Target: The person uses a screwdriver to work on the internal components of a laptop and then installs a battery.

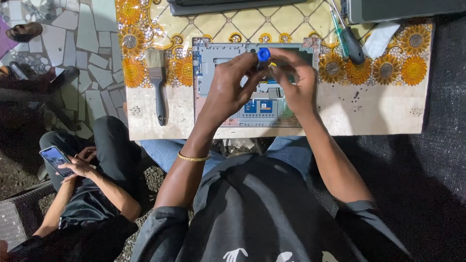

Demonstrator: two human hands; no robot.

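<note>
Both grips pinch the blue-handled screwdriver, left hand and right hand, over the opened laptop shell; disassembly well underway, boards still inside.

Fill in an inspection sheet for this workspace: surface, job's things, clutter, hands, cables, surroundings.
Surface: small table with a sunflower-pattern cover, bare board along the near edge.
Job's things: opened laptop chassis lying flat; blue-handled screwdriver held above it.
Clutter: paintbrush left of the chassis; second screwdriver and white cloth at right; closed laptop and grey device at the far edge.
Hands: left hand and right hand both grip the blue-handled screwdriver.
Cables: nothing seen.
Surroundings: mosaic tile floor; another person seated at left holding a phone.
</note>
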